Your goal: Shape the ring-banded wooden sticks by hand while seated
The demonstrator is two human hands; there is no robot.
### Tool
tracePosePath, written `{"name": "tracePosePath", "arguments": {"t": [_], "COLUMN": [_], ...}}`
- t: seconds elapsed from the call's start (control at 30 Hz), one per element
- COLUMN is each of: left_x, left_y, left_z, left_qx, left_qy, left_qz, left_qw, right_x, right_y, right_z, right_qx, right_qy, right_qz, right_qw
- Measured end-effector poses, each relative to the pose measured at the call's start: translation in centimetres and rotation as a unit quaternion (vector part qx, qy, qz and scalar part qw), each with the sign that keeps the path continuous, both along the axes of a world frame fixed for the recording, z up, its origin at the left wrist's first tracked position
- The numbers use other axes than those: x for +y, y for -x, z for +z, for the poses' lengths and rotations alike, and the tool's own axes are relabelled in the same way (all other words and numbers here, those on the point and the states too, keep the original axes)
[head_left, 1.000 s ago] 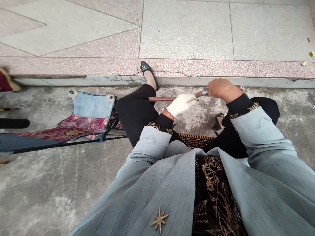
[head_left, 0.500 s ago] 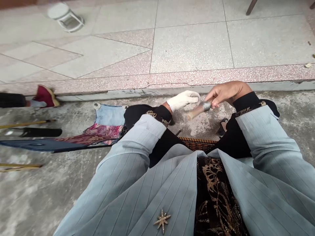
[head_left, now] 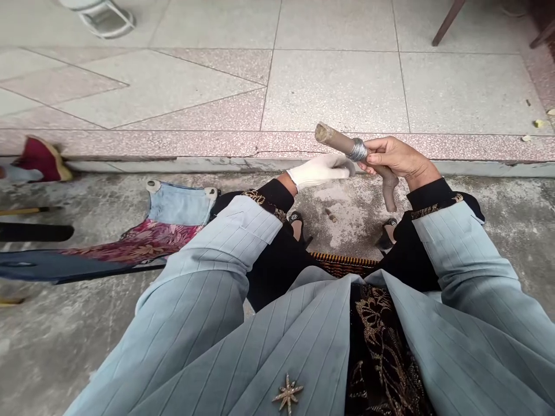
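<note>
- Fingers [head_left: 378, 145] of a bare right hand [head_left: 403, 160], seen from the head camera, close around a brown stick [head_left: 340, 140], thumb on the near side, just beside the silvery wire [head_left: 357, 150] coiled about it.
- Held tilted above the concrete ground [head_left: 347, 238], the stick aims its pale, rough end up and to the left, toward the tiled floor [head_left: 333, 92]; its bent lower end hangs beneath the right hand.
- Gloved in white, the left hand [head_left: 319, 172] sits just below the wire, fingers loosely curled and partly parted; whether they grip anything or touch the stick cannot be told.
- On the concrete, between the wearer's black shoes [head_left: 296, 218] and near a woven seat [head_left: 342, 266], lies a short brown piece [head_left: 331, 215].
- At left, denim and floral cloth [head_left: 180, 205] spans a frame; farther out, near the step's edge, is another person's dark red shoe [head_left: 41, 160].
- White stool [head_left: 108, 20] legs stand at upper left.
</note>
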State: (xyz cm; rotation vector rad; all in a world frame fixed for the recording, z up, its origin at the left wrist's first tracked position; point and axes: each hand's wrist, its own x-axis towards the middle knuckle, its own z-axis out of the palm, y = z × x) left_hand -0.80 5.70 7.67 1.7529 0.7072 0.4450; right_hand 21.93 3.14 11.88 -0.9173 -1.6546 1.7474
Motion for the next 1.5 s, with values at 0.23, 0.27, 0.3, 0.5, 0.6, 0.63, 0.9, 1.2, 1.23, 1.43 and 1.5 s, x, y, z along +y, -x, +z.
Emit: {"name": "tracePosePath", "arguments": {"t": [0.23,0.27,0.3,0.5,0.6,0.63,0.9,1.2,1.23,1.43,1.5], "left_x": [-0.3,-0.3,-0.3,1.1,2.3,2.6,4.5,2.3,2.0,2.2,2.2], "left_y": [0.5,0.6,0.7,0.8,1.3,1.5,2.1,1.9,1.9,2.5,2.6], "left_z": [-0.9,-1.0,-1.0,-0.3,0.2,0.4,1.1,-0.8,-0.6,0.4,0.4], "left_qx": [-0.097,-0.08,-0.052,0.146,0.209,0.218,0.083,0.019,0.024,0.066,0.062], "left_qy": [0.032,0.008,-0.024,-0.189,-0.201,-0.196,-0.043,0.043,0.034,-0.021,-0.007], "left_qz": [0.12,0.125,0.12,0.036,0.016,0.004,0.019,0.007,-0.003,-0.047,-0.059], "left_qw": [0.988,0.989,0.991,0.97,0.957,0.956,0.995,0.999,0.999,0.996,0.996], "right_x": [2.1,2.7,3.2,5.4,5.4,5.3,4.3,5.3,5.3,4.9,4.9], "right_y": [0.1,0.1,0.2,1.2,1.8,2.0,1.5,0.3,0.5,0.6,0.1], "right_z": [1.1,1.0,0.7,-1.4,-1.6,-1.5,0.9,0.2,-0.2,-0.3,0.1], "right_qx": [-0.067,-0.09,-0.12,-0.425,-0.524,-0.547,-0.286,-0.273,-0.311,-0.437,-0.374], "right_qy": [-0.023,-0.027,-0.034,-0.123,-0.121,-0.11,-0.056,-0.101,-0.118,-0.105,-0.058], "right_qz": [-0.096,-0.107,-0.119,-0.113,-0.006,0.034,0.265,-0.134,-0.135,0.136,0.24], "right_qw": [0.993,0.99,0.985,0.89,0.843,0.829,0.919,0.947,0.934,0.883,0.894]}}
